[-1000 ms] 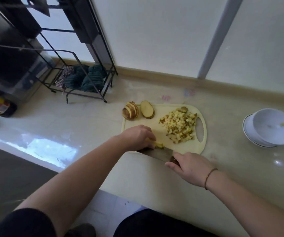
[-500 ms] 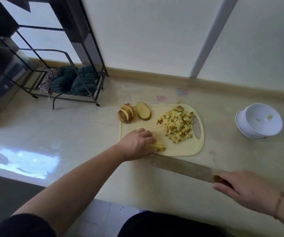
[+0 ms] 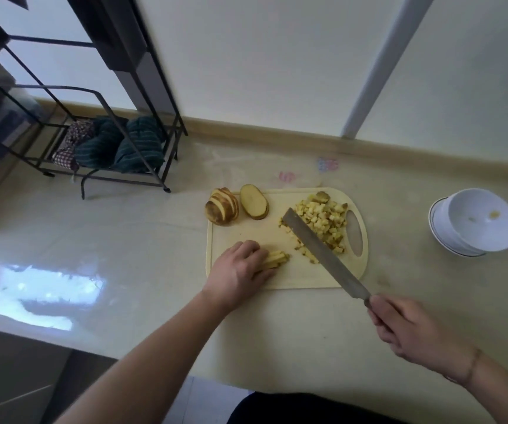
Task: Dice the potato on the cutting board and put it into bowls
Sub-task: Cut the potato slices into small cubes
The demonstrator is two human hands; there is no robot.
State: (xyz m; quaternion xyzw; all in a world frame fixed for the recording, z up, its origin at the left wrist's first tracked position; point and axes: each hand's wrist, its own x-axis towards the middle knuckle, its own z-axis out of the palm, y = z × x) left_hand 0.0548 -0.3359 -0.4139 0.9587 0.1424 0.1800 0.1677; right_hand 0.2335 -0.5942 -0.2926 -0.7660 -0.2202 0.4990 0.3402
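Observation:
A pale yellow cutting board (image 3: 292, 240) lies on the counter. My left hand (image 3: 240, 272) holds a small bundle of potato strips (image 3: 275, 259) down on the board's near left part. My right hand (image 3: 405, 327) grips the handle of a long knife (image 3: 323, 252), whose blade slants across the board beside a heap of diced potato (image 3: 323, 218). A fanned stack of potato slices (image 3: 222, 209) and a flat slice (image 3: 254, 201) sit at the board's far left corner. Stacked white bowls (image 3: 476, 223) stand to the right, a potato scrap inside the top one.
A black wire rack (image 3: 100, 142) holding dark striped cloths stands at the back left against the wall. The counter's front edge runs just below my left forearm. A raised ledge borders the counter along the back wall.
My right hand drew the knife out to the right, then swung the blade up over the board beside the diced heap. My left hand stayed on the strips.

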